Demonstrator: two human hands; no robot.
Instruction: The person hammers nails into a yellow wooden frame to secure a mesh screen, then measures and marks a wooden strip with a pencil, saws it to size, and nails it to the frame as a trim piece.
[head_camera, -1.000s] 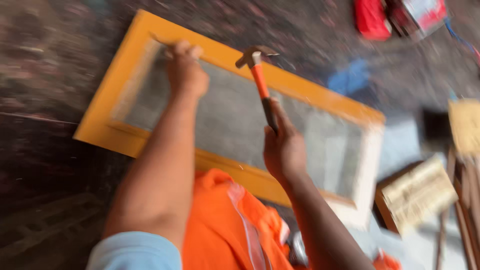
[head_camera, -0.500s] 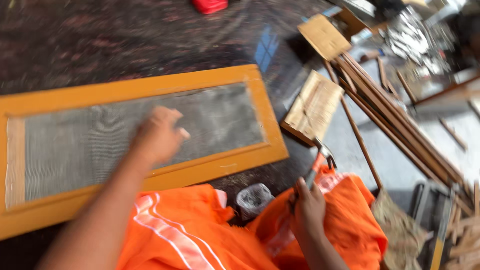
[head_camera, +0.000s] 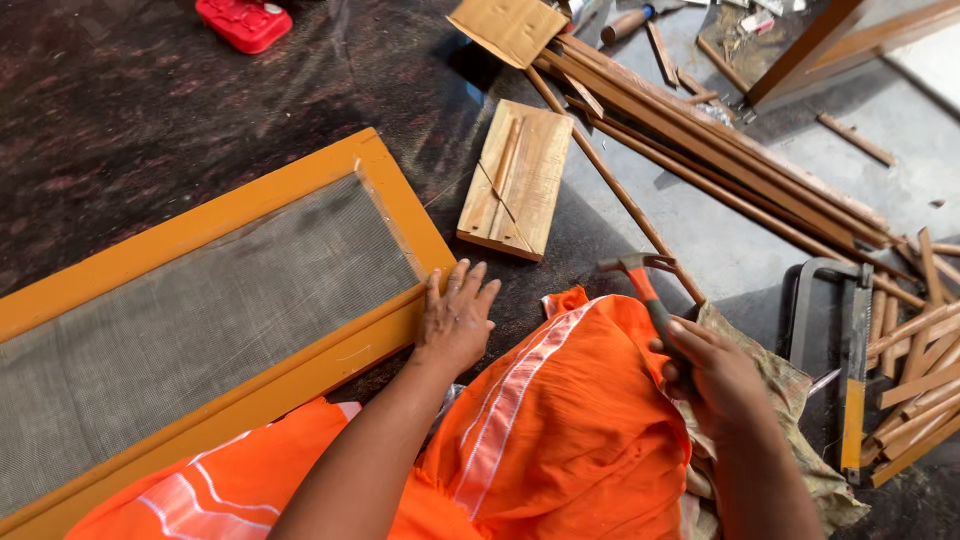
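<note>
Left hand (head_camera: 457, 322): flat, fingers spread, on orange frame (head_camera: 400, 215) corner | right hand (head_camera: 715, 375): clamped on hammer (head_camera: 648, 292) handle.

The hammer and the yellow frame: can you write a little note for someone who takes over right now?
Left hand: open, palm flat on the floor at the near right corner of the yellow mesh frame, fingers touching its edge.
Right hand: shut on the hammer, head raised above the orange cloth on the lap, away from the frame.
Nearby: a wooden board just past the frame, long wooden strips and a hacksaw to the right.
Done: mesh lies across the frame opening.
Left: whether the mesh is fixed all round cannot be told; check its edges.
</note>
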